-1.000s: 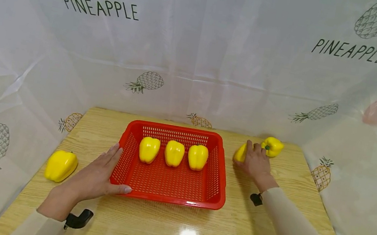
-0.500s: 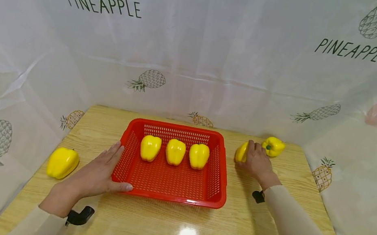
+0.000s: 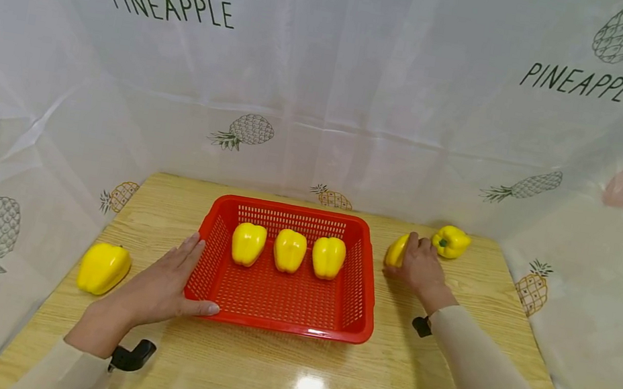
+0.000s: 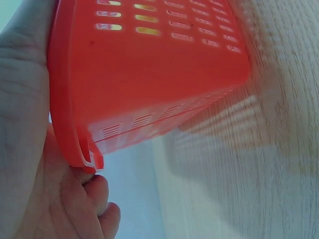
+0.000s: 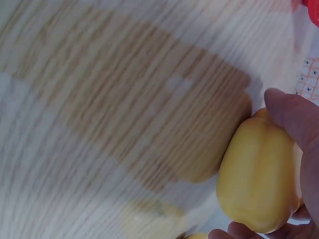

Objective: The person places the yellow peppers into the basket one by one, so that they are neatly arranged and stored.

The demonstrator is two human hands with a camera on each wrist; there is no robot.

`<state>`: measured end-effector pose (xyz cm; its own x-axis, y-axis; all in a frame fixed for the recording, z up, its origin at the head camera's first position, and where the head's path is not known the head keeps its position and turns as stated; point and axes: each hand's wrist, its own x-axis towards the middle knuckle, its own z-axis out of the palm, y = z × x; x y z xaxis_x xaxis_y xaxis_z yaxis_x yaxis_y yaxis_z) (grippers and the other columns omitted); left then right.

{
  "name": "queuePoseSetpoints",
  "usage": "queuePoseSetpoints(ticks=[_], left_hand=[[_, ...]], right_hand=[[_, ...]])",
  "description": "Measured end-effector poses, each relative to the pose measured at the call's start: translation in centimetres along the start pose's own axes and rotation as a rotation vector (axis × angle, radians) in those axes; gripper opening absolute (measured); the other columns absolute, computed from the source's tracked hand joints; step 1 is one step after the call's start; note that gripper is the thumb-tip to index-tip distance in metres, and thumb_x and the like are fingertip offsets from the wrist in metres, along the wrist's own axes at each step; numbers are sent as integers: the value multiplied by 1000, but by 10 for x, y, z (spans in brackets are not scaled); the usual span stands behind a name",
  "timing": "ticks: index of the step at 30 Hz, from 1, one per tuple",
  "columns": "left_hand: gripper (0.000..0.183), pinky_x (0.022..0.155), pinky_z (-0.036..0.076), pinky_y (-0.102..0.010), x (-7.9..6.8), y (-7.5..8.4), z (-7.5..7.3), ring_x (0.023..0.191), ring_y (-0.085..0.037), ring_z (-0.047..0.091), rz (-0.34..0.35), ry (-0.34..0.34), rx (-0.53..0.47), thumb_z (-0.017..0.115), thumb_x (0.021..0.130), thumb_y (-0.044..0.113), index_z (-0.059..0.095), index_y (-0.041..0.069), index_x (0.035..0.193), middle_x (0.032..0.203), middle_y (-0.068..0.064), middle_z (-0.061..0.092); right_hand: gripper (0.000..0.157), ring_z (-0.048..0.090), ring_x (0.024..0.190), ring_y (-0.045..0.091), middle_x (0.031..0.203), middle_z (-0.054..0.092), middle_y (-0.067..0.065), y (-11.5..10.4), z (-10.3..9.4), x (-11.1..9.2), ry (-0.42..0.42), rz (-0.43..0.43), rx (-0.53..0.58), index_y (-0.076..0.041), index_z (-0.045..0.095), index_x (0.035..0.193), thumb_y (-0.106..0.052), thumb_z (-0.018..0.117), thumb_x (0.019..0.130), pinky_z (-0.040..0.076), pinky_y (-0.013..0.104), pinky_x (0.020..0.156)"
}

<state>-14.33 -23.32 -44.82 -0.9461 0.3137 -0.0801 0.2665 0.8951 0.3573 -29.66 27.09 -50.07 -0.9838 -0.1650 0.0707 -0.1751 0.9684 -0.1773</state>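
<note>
My left hand [image 3: 158, 289] rests on the near left corner of a red plastic basket [image 3: 290, 328]. Its thumb lies on the front rim and its straight fingers along the left side; the left wrist view shows fingertips just under the rim [image 4: 62, 94]. To the basket's right, my right hand [image 3: 424, 270] grips a yellow bell pepper [image 3: 397, 251], thumb on one side and fingers on the other. In the right wrist view this pepper [image 5: 256, 172] lies sideways; whether it touches the table I cannot tell. Inside the basket, three yellow bell peppers [image 3: 289, 251] form a row toward the back.
Another yellow bell pepper [image 3: 451, 242] lies behind the right hand, near the table's back edge. One more yellow pepper [image 3: 104, 268] is left of the left forearm. White pineapple-print sheeting [image 3: 330, 75] encloses the wooden table [image 3: 233, 379] at the back and sides.
The right hand and its pepper have shifted very slightly left toward the basket. The left hand, the basket and the other peppers keep their places; the head view has tilted a little.
</note>
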Motion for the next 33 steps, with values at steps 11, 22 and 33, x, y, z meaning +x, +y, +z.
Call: queuePoseSetpoints(ticks=[11, 22, 33], left_hand=[[139, 125, 25, -67, 0, -1, 0, 157, -53, 22, -8, -3, -5, 61, 79, 91, 15, -8, 165, 175, -27, 10], [140, 126, 24, -66, 0, -2, 2, 158, -52, 21, -4, -3, -4, 56, 79, 94, 14, -7, 166, 175, -26, 9], [139, 126, 24, -65, 1, -3, 2, 158, -50, 21, 1, 4, -5, 56, 79, 94, 15, -7, 165, 175, -26, 10]], right_hand=[[99, 47, 131, 55, 140, 45, 40, -1, 0, 0, 1, -88, -77, 9, 25, 153, -35, 85, 87, 42, 62, 115], [103, 49, 125, 57, 140, 44, 40, 2, -8, -5, 11, -158, -112, 9, 26, 154, -35, 88, 85, 50, 63, 108], [99, 52, 111, 52, 126, 46, 37, -18, -42, -16, 65, -211, -201, 13, 31, 141, -36, 90, 80, 53, 60, 97]])
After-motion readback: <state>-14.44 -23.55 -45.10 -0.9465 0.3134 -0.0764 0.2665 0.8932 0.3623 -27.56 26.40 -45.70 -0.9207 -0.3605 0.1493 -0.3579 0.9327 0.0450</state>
